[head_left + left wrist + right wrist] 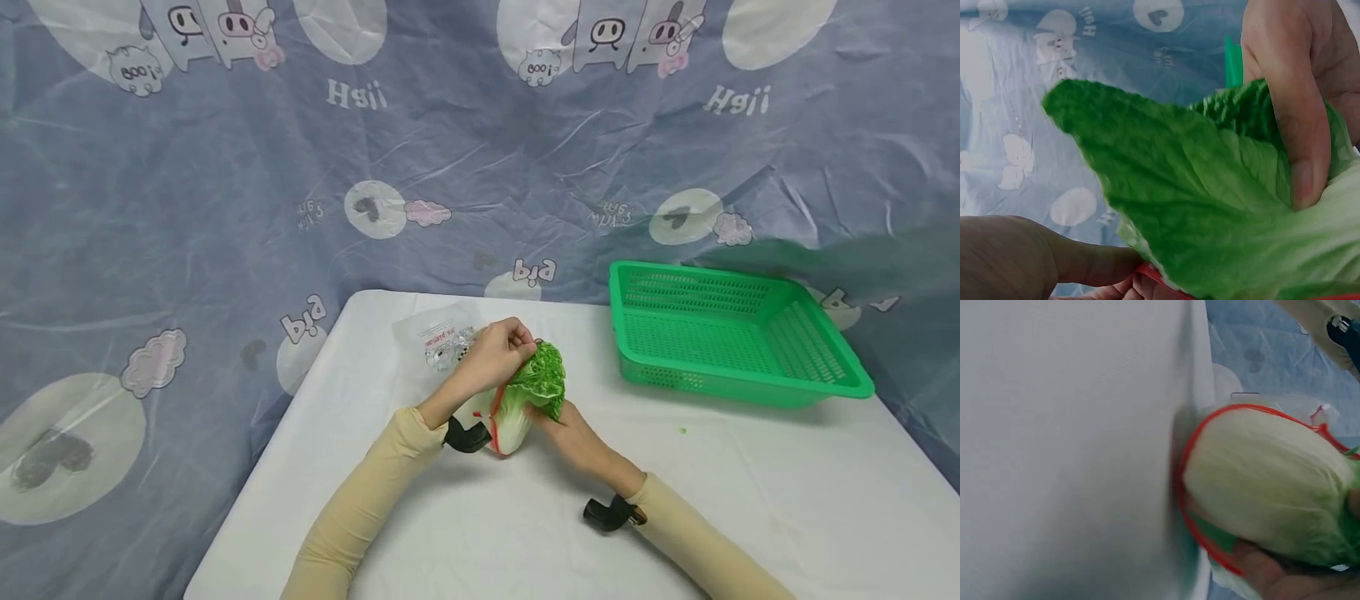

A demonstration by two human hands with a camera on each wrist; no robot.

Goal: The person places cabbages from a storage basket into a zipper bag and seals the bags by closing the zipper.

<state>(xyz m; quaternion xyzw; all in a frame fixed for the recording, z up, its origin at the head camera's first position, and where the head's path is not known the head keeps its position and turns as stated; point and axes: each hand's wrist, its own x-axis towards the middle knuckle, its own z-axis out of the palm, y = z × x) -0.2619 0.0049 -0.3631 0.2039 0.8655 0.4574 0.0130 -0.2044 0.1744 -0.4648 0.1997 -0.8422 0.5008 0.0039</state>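
Observation:
A Chinese cabbage point(542, 375) with green leaf tips and a pale stalk stands between the two hands over the table. My left hand point(491, 357) pinches a red-edged bag opening point(1180, 481) near the leaf tips. In the right wrist view that red edge loops around the pale base of the cabbage. My right hand point(579, 437) grips the cabbage from the right, and its thumb point(1307, 178) presses on the leaves in the left wrist view. Some of the right fingers are hidden behind the cabbage.
Behind the left hand lies a clear plastic bag point(414, 333) with red lettering. A green basket point(738, 379) stands at the back right of the white table point(540, 525). A small green scrap point(682, 431) lies in front of it. A printed grey-blue cloth point(225, 208) hangs behind.

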